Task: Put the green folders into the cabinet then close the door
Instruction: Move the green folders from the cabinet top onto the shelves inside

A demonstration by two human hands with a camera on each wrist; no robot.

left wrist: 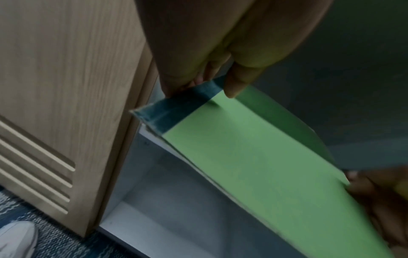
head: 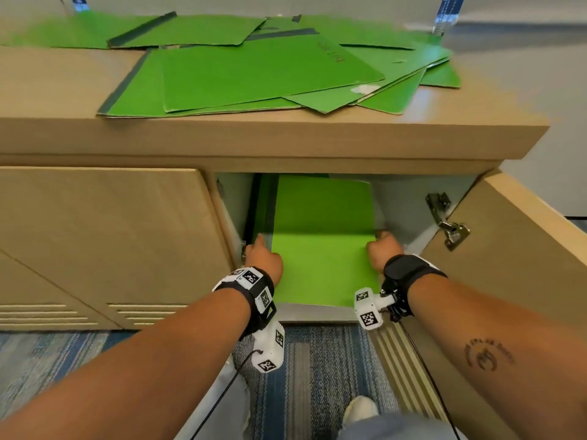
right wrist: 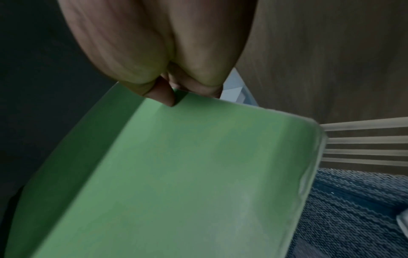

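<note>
Fingers (left wrist: 234, 83) of both hands pinch folder (head: 320, 249) edges.

Below me I see blue striped carpet (head: 320, 369) and my white shoe (head: 360, 409). Wrist bands with black-and-white markers (head: 252, 277) trail a black cable (head: 219, 401). Two blue straps (head: 446, 12), possibly lanyards, hang against the grey wall (head: 524, 9).

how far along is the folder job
Done: the cabinet door is open, and at least one folder seems to stand inside at the left. In hand: both hands, left and right, hold a folder in the opening. Left: the pile on top, then closing the door.
</note>
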